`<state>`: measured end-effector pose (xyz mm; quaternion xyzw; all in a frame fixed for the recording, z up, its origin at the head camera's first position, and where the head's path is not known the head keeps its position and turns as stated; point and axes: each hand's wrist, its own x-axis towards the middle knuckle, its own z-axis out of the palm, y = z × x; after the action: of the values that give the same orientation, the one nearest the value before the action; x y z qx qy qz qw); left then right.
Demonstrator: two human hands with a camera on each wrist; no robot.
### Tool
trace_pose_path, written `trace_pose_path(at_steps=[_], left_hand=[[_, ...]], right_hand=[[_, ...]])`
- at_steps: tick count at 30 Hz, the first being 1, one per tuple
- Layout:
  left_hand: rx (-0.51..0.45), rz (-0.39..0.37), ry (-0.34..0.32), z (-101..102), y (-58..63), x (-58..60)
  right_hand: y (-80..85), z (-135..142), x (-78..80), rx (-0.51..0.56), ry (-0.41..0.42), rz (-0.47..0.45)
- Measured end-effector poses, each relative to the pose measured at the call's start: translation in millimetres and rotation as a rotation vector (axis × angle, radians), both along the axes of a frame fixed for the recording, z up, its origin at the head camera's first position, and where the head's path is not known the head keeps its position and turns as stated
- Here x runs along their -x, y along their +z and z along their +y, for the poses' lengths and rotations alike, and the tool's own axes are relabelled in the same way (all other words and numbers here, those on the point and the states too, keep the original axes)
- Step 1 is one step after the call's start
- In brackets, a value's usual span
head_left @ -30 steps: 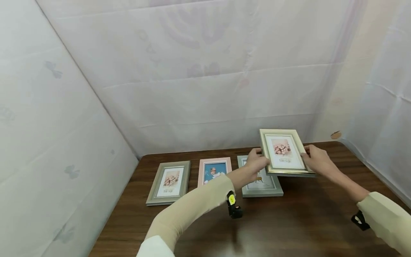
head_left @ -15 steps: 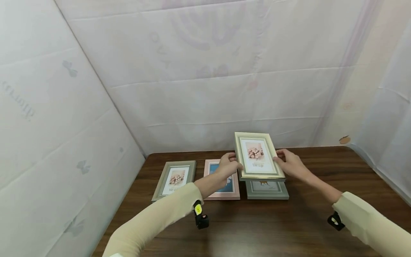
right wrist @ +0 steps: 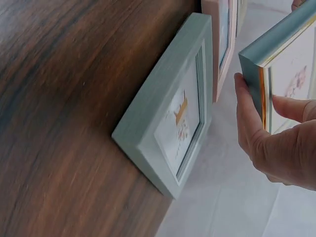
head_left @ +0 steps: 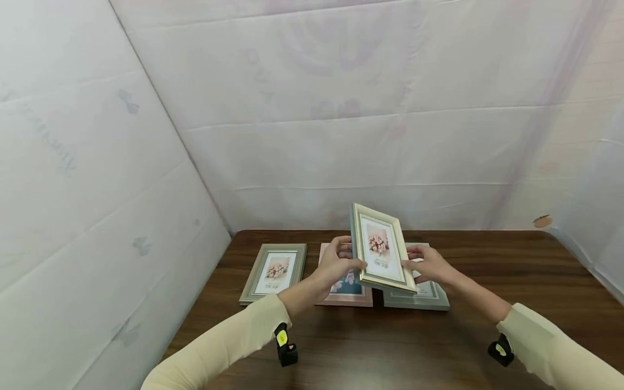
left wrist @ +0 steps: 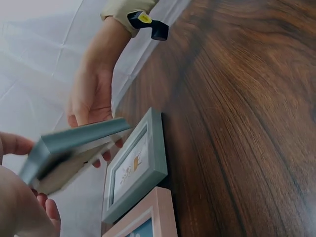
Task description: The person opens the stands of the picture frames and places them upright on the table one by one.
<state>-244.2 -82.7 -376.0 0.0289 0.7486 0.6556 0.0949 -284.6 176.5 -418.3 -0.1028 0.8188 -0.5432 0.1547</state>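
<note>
A gold-rimmed picture frame point(head_left: 382, 252) with a pink flower print is held up and tilted above the table by both hands. My left hand point(head_left: 335, 266) grips its left side, thumb on the front and fingers behind. On the opposite side my right hand point(head_left: 429, 265) pinches the edge, its thumb over the front rim point(right wrist: 291, 106). The left wrist view shows the frame's blue-grey side point(left wrist: 84, 136) and part of its back. Below it lie a grey-green picture frame point(head_left: 419, 301) and a pink picture frame point(head_left: 343, 301), both partly covered by the hands and the held frame.
At the left of the row a grey-beige picture frame point(head_left: 275, 271) with a flower print lies flat. The dark wood table point(head_left: 380, 352) ends at the back against a pale cloth wall point(head_left: 302, 157). Another cloth wall point(head_left: 117, 244) stands along the left.
Both hands have carried the gold-rimmed picture frame leftward, from right of the grey-green one to over the gap between it and the pink one. The held frame has also turned and tilted.
</note>
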Motion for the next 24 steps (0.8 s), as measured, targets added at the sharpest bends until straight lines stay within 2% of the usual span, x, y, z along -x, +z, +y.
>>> trace_pose_path(at_steps=[7, 12, 16, 21, 24], left_hand=[[-0.037, 0.060, -0.086, -6, 2.5, -4.7], [-0.097, 0.043, -0.203, -9, 0.6, -6.6], [-0.107, 0.030, -0.310, -4, 0.7, -6.1], [-0.101, 0.032, -0.382, 3, 3.1, -4.4], [-0.120, 0.031, -0.419, 5, 3.2, -4.7]], right_hand=[[-3.3, -12, -2.2, 0.088, 0.044, -0.094], [-5.3, -14, -7.2, 0.150, 0.062, -0.133], [-4.0, -8, -10.3, 0.165, 0.073, -0.157], [-1.4, -4, -10.3, 0.199, 0.102, -0.160], [-0.8, -4, -11.6, 0.210, 0.090, -0.165]])
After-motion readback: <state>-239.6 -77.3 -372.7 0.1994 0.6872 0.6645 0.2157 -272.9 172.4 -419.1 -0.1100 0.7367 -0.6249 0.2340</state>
